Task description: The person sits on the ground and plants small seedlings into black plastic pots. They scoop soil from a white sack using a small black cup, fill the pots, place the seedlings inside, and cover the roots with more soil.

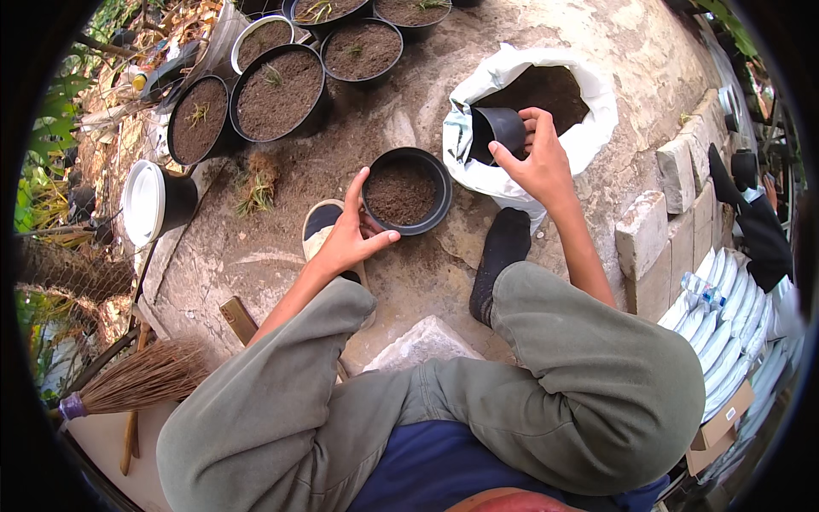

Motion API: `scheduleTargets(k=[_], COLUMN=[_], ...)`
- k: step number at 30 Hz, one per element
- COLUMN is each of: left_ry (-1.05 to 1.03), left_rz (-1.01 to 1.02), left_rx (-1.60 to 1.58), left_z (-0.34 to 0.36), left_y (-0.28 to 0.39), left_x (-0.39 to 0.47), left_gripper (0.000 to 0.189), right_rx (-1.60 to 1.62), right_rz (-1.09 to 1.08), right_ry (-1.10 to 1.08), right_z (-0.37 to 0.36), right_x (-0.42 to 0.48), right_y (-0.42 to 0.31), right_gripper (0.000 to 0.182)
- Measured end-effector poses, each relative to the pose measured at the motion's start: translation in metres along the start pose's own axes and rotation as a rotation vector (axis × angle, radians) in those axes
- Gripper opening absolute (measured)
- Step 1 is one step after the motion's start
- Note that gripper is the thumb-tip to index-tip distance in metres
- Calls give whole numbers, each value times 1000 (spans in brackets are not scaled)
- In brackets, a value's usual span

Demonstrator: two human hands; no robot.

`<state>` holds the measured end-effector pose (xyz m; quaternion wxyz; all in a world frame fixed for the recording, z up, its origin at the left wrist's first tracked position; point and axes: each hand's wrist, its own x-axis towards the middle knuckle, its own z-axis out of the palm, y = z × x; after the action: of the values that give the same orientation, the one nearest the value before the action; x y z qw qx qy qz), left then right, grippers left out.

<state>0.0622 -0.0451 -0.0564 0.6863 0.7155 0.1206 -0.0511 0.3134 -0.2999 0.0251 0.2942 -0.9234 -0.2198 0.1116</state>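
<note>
My left hand (352, 233) rests against the near left rim of a black plastic plant pot (441, 201), fingers outside and thumb along the edge. Dark soil (402, 195) partly fills this pot, below its rim. My right hand (540, 157) grips a smaller black pot (505, 128), tilted on its side in the mouth of a white sack (595, 121). The sack's rim is rolled outward, and dark soil (547, 93) shows inside. What the small pot contains is hidden from this angle. A grass clump with roots (259, 182) lies on the ground left of the plant pot.
Several soil-filled black pots (278, 96) with small grass tufts stand at the upper left. A white-lidded black container (160, 201) lies beside the wire fence. A twig broom (141, 381) is at lower left. Pale blocks (643, 237) and stacked white packs (729, 313) line the right.
</note>
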Motion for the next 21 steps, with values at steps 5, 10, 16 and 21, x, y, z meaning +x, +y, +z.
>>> scheduleTargets(k=[5, 10, 16, 21], left_ry=[-5, -8, -11, -10], left_rz=[39, 33, 20, 31], left_rx=[5, 18, -4, 7], left_z=[1, 0, 0, 0], left_y=[2, 4, 3, 1], left_x=[0, 0, 0, 0], left_gripper=[120, 120, 120, 120], right_rx=[161, 261, 226, 106], right_rz=[55, -16, -401, -593], right_ry=[79, 211, 33, 59], right_z=[-17, -36, -32, -18], right_x=[0, -10, -37, -35], right_y=[-2, -22, -61, -59], right_gripper=[76, 74, 83, 86])
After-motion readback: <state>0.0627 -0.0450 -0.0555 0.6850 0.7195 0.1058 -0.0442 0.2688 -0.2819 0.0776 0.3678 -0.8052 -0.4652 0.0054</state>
